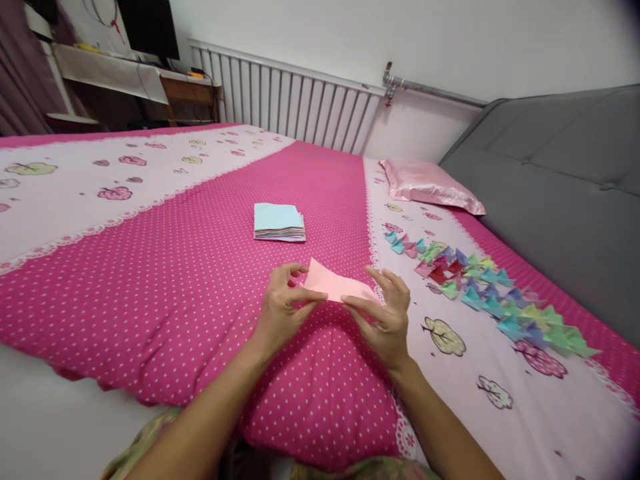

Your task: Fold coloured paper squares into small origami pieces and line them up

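Observation:
A sheet of pink origami paper [336,281] is held up above the bed, its near edge toward me and its far left corner pointing up. My left hand [286,300] pinches the near edge left of the middle between thumb and index finger. On the same edge, a little to the right, my right hand [384,312] pinches it with thumb and index finger, its other fingers raised. Whether the near edge is creased cannot be made out. Beyond my hands lies a stack of square coloured paper [276,217], with a light blue sheet on top.
Several rows of small folded paper shapes [480,283] in many colours stand on the right side of the bedspread [200,267]. A pink pillow [430,185] rests near the grey headboard [555,153]. Behind the bed are a white radiator [285,93] and a desk [110,70] with a monitor [149,28].

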`<state>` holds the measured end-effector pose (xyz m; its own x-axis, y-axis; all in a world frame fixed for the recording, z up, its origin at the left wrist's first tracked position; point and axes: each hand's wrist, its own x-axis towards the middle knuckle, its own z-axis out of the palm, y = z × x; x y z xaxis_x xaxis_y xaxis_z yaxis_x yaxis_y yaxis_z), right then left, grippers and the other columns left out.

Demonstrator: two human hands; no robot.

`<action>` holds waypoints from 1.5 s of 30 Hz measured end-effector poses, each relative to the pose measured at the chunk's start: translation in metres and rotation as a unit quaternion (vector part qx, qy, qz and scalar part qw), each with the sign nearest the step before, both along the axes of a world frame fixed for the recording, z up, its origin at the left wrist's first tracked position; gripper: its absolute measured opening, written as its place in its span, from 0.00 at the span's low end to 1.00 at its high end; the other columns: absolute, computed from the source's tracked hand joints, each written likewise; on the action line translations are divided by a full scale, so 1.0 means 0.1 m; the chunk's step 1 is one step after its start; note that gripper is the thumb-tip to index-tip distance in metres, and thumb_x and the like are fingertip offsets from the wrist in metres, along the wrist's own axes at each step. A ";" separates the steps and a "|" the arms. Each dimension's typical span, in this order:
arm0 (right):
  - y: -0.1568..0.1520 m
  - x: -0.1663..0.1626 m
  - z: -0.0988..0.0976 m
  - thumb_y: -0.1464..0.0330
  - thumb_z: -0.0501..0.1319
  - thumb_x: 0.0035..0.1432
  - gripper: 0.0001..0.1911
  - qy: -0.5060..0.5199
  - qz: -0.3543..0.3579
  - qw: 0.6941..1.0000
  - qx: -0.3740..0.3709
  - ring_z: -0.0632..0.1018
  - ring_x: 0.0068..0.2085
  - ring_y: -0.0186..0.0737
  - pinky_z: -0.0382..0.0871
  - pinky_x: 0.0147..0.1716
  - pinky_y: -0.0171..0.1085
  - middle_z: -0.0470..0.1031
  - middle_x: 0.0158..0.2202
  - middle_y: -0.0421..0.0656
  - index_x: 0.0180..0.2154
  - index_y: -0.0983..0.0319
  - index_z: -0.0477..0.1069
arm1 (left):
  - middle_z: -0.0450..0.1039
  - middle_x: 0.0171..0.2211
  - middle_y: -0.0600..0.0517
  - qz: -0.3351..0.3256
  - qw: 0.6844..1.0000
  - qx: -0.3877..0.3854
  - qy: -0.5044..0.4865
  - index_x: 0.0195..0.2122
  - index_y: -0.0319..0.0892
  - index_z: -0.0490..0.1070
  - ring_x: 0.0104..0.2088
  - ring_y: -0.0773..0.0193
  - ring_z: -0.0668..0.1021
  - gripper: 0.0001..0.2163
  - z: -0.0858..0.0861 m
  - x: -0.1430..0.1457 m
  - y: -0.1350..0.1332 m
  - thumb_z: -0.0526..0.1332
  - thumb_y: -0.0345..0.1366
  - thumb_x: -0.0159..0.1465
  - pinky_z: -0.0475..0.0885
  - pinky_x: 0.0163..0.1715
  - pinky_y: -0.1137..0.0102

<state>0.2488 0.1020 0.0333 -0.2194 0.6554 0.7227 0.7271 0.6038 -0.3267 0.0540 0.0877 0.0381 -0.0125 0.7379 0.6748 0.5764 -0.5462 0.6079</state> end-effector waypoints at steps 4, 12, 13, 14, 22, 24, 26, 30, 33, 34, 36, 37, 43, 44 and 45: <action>0.00 0.02 -0.02 0.62 0.59 0.54 0.07 -0.032 -0.020 0.999 -0.005 0.60 0.56 0.50 0.47 0.54 0.55 0.67 0.52 0.37 0.31 0.47 0.77 | 0.65 0.47 0.48 -0.011 1.000 -0.007 0.010 0.29 0.49 0.77 0.46 0.58 0.68 0.04 0.01 -0.01 0.00 0.64 0.35 0.54 0.67 0.41 0.62; 0.10 0.11 -0.02 0.65 0.61 0.53 0.06 0.024 -0.035 0.998 0.047 0.66 0.52 0.48 0.48 0.54 0.55 0.72 0.47 0.41 0.32 0.52 0.77 | 0.68 0.44 0.48 0.022 0.996 -0.017 -0.082 0.28 0.47 0.78 0.45 0.59 0.69 0.03 0.03 -0.10 0.03 0.65 0.35 0.52 0.67 0.41 0.64; 0.12 0.12 -0.02 0.65 0.61 0.53 0.05 0.032 -0.034 0.997 0.057 0.66 0.51 0.48 0.49 0.53 0.55 0.72 0.47 0.41 0.31 0.52 0.77 | 0.68 0.43 0.48 0.023 0.995 -0.018 -0.094 0.28 0.47 0.78 0.44 0.59 0.69 0.03 0.03 -0.10 0.04 0.66 0.36 0.51 0.67 0.41 0.64; 0.13 0.13 -0.02 0.66 0.62 0.52 0.04 0.042 -0.031 0.996 0.070 0.67 0.50 0.47 0.50 0.53 0.55 0.73 0.46 0.41 0.31 0.53 0.76 | 0.68 0.43 0.48 0.022 0.994 -0.018 -0.104 0.27 0.46 0.78 0.44 0.59 0.70 0.03 0.04 -0.11 0.04 0.66 0.36 0.51 0.67 0.41 0.64; 0.16 0.10 0.00 0.67 0.62 0.51 0.02 0.155 0.013 0.987 0.033 0.73 0.43 0.43 0.51 0.53 0.53 0.76 0.38 0.43 0.29 0.59 0.72 | 0.70 0.39 0.47 0.067 0.977 -0.089 -0.183 0.29 0.43 0.77 0.41 0.60 0.72 0.07 0.09 -0.11 0.03 0.65 0.40 0.51 0.69 0.38 0.65; 0.15 0.07 -0.01 0.66 0.61 0.52 0.05 0.229 0.028 0.973 -0.032 0.74 0.39 0.42 0.58 0.49 0.50 0.76 0.35 0.43 0.29 0.61 0.71 | 0.70 0.38 0.48 0.077 0.974 -0.096 -0.193 0.29 0.42 0.76 0.40 0.61 0.72 0.08 0.08 -0.11 0.03 0.64 0.40 0.52 0.69 0.36 0.68; 0.15 0.04 -0.03 0.64 0.61 0.51 0.08 0.310 0.037 0.944 -0.104 0.74 0.33 0.39 0.66 0.39 0.42 0.74 0.30 0.41 0.29 0.62 0.71 | 0.70 0.37 0.48 0.075 0.973 -0.100 -0.196 0.29 0.42 0.76 0.40 0.62 0.72 0.08 0.08 -0.12 0.03 0.63 0.40 0.53 0.69 0.34 0.70; 0.16 0.01 -0.08 0.61 0.63 0.48 0.13 0.434 0.019 0.881 -0.189 0.65 0.20 0.29 0.60 0.19 0.29 0.64 0.19 0.34 0.30 0.64 0.69 | 0.69 0.38 0.49 0.073 0.965 -0.136 -0.212 0.36 0.41 0.74 0.33 0.66 0.72 0.11 0.08 -0.10 0.02 0.60 0.41 0.56 0.69 0.29 0.73; 0.18 0.03 -0.11 0.59 0.63 0.47 0.15 0.482 -0.023 0.855 -0.192 0.60 0.17 0.26 0.56 0.16 0.27 0.59 0.16 0.31 0.31 0.64 0.68 | 0.69 0.36 0.50 0.059 0.951 -0.177 -0.245 0.43 0.42 0.70 0.29 0.69 0.71 0.15 0.10 -0.07 -0.01 0.59 0.43 0.57 0.68 0.27 0.73; 0.19 0.03 -0.11 0.58 0.63 0.47 0.16 0.488 -0.037 0.852 -0.186 0.60 0.17 0.26 0.56 0.16 0.27 0.59 0.15 0.31 0.31 0.64 0.67 | 0.69 0.36 0.50 0.050 0.947 -0.183 -0.261 0.44 0.42 0.69 0.28 0.69 0.71 0.16 0.11 -0.05 -0.01 0.58 0.43 0.57 0.68 0.26 0.73; 0.20 0.04 -0.11 0.58 0.63 0.48 0.15 0.492 -0.058 0.852 -0.171 0.60 0.16 0.26 0.56 0.16 0.27 0.58 0.15 0.31 0.30 0.64 0.66 | 0.68 0.36 0.50 0.035 0.938 -0.183 -0.293 0.46 0.42 0.66 0.27 0.70 0.71 0.17 0.11 -0.03 -0.02 0.57 0.43 0.58 0.68 0.25 0.74; 0.20 0.04 -0.11 0.59 0.62 0.49 0.15 0.489 -0.065 0.855 -0.161 0.60 0.16 0.26 0.56 0.15 0.26 0.59 0.15 0.31 0.30 0.64 0.66 | 0.68 0.36 0.51 0.029 0.934 -0.184 -0.305 0.46 0.42 0.65 0.27 0.70 0.71 0.17 0.11 -0.02 -0.03 0.57 0.43 0.58 0.67 0.25 0.74; 0.08 0.00 -0.10 0.68 0.61 0.52 0.05 0.345 -0.041 0.937 -0.015 0.73 0.25 0.33 0.68 0.24 0.32 0.72 0.25 0.39 0.32 0.63 0.68 | 0.72 0.31 0.46 -0.137 0.836 -0.368 -0.383 0.37 0.36 0.70 0.23 0.68 0.74 0.20 0.05 0.10 -0.06 0.53 0.50 0.59 0.68 0.24 0.72; 0.05 -0.01 -0.10 0.71 0.61 0.52 0.04 0.293 -0.005 0.956 0.028 0.75 0.28 0.35 0.71 0.27 0.34 0.74 0.28 0.40 0.33 0.62 0.69 | 0.72 0.32 0.45 -0.181 0.790 -0.413 -0.415 0.39 0.36 0.69 0.24 0.66 0.75 0.22 0.04 0.12 -0.06 0.52 0.51 0.59 0.70 0.25 0.70; 0.02 -0.01 -0.09 0.74 0.61 0.51 0.05 0.234 0.044 0.969 0.066 0.77 0.30 0.36 0.72 0.31 0.36 0.75 0.29 0.41 0.34 0.62 0.70 | 0.73 0.33 0.44 -0.221 0.743 -0.447 -0.447 0.42 0.36 0.68 0.25 0.64 0.76 0.23 0.04 0.14 -0.07 0.51 0.52 0.59 0.71 0.27 0.69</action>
<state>0.2477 0.1043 0.0238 0.1025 0.5439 0.8329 0.4614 0.7158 -0.5242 0.0683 0.0805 0.0417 0.2149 0.9517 -0.2191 -0.3918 0.2895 0.8733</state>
